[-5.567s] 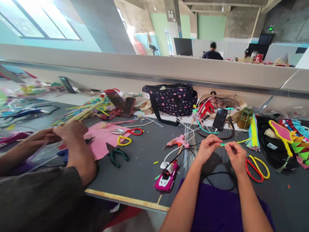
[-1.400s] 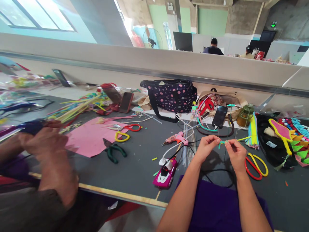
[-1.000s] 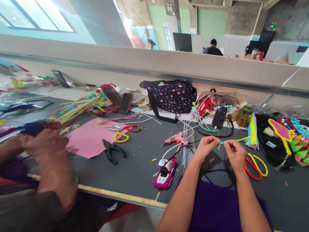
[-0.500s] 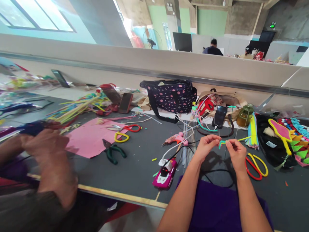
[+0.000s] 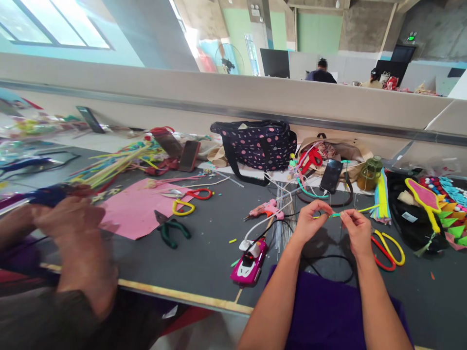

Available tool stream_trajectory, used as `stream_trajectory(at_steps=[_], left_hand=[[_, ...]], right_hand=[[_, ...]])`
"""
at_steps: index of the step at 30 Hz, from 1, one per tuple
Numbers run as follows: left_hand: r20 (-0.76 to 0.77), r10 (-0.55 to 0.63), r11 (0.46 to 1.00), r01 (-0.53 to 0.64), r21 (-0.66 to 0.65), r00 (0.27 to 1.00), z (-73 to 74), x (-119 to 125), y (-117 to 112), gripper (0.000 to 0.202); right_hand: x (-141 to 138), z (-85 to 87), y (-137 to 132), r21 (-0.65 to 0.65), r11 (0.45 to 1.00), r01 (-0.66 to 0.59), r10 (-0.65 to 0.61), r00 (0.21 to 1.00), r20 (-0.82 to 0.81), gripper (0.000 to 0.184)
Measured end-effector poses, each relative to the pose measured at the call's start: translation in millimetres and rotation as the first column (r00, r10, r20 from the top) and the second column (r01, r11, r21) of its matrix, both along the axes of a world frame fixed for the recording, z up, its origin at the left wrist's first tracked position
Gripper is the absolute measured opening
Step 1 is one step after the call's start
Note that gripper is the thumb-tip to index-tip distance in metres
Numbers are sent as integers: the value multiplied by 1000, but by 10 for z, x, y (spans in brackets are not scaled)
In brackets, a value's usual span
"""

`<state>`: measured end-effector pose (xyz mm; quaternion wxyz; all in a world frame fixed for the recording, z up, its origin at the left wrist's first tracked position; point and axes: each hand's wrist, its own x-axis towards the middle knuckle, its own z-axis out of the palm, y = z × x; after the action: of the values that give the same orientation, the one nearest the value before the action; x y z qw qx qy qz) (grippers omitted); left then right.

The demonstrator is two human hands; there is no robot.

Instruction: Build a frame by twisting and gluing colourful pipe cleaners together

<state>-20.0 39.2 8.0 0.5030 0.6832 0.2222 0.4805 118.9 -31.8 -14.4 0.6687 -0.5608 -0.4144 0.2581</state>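
Note:
Both my hands are raised over the dark table, pinching fuzzy pipe cleaners between thumbs and fingertips. My left hand (image 5: pixel 313 219) is closed on the teal pipe cleaner (image 5: pixel 334 215). A few centimetres to its right, my right hand (image 5: pixel 356 231) is closed on the same piece. A yellow pipe cleaner (image 5: pixel 370 209) sticks out past my right fingers, and a bit of yellow shows by my left fingers. How the two colours join is too small to tell. Beside my right wrist lie scissors with red and yellow handles (image 5: pixel 398 250).
Left of my arms are a pink glue gun (image 5: pixel 268 210), a magenta car-shaped power strip (image 5: pixel 250 262) with cables, and green-handled pliers (image 5: pixel 171 231). A phone (image 5: pixel 331 176) and a jar (image 5: pixel 369 174) stand behind my hands. A co-worker's blurred hands (image 5: pixel 69 214) are at far left.
The teal piece hung bent down between my fingers; now it lies nearly straight between them. My left fingers have shifted slightly, and yellow now shows beside them.

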Motion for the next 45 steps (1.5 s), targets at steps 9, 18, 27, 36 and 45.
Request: stream_trajectory(at_steps=[9,18,27,36,45], left_hand=[[-81,18,996,-11,86,997,-15,9,-13,10],[-42,33,981,-24,195,999,-41,18,0,6],[55,-7,995,2,104,998,-44,37,11,7],[206,-66,968,113,-226,976,-71,65,-3,33],[309,-86,861,226,-456,947,-46,66,-12,37]], right_hand=[[-1,18,-5,-6,1000,9,-10,999,-43,29],[-2,29,-7,8,1000,23,-22,999,-29,29],[-9,36,-30,9,1000,4,-4,1000,7,25],[-42,82,-61,10,1000,-8,8,1000,28,24],[-56,70,-80,14,1000,-6,3,986,166,20]])
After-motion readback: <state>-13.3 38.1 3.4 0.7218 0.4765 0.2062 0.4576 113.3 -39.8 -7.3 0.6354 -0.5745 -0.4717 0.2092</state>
